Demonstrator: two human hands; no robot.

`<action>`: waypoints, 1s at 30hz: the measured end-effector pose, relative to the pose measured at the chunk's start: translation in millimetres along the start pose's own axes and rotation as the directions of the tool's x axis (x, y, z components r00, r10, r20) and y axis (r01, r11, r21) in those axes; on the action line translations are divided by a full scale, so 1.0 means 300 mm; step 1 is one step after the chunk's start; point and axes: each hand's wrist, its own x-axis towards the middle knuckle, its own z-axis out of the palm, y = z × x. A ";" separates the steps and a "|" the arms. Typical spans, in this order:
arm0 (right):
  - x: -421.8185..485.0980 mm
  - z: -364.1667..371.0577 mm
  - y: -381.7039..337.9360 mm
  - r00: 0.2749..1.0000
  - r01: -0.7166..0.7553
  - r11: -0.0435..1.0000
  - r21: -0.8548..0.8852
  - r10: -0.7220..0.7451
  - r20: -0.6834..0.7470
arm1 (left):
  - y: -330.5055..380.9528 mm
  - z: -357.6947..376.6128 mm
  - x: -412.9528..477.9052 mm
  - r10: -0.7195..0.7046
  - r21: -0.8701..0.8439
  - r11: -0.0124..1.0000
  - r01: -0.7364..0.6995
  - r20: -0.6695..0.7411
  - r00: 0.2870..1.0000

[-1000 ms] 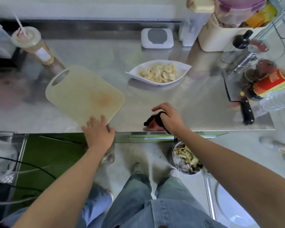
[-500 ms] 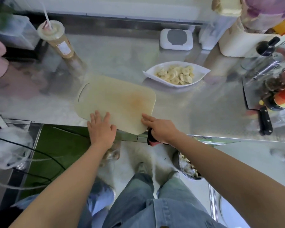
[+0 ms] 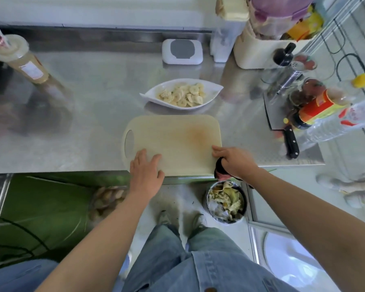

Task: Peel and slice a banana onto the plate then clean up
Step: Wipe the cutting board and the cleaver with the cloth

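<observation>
Banana slices [image 3: 182, 94] lie heaped in the white leaf-shaped plate [image 3: 216, 89], which sits on the steel counter [image 3: 93, 123] just beyond the cutting board [image 3: 177, 142]. We judge the slicing done and the clean-up in hand. Our left hand [image 3: 145, 171] lies flat, fingers spread, on the board's near left part. Our right hand [image 3: 234, 161] is curled round a dark and pink cloth [image 3: 219, 172] at the board's near right corner, fingertips touching its edge. To wipe well, we would press the left hand down so the board, whose near edge reaches the counter's lip, cannot slide. Then we would sweep any scraps toward the bin [image 3: 226, 202] on the floor below that corner. We count one plate, one board, one cloth, one bin holding peel scraps and one cleaver [image 3: 291, 142] to the right. The slices overlap too much to count.
</observation>
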 end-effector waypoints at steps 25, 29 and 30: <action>-0.104 -0.131 0.028 0.911 -0.369 -0.031 0.929 0.188 0.368 | 0.437 -0.168 0.058 0.188 -0.907 0.217 0.362 0.403 0.896; -0.170 -0.121 0.081 0.938 -0.340 0.207 0.917 -0.001 0.348 | 0.487 -0.160 0.033 0.137 -0.902 0.310 0.300 0.354 0.925; -0.189 -0.113 0.098 0.940 -0.329 0.266 0.906 -0.003 0.342 | 0.495 -0.155 0.023 0.159 -0.898 0.346 0.271 0.341 0.927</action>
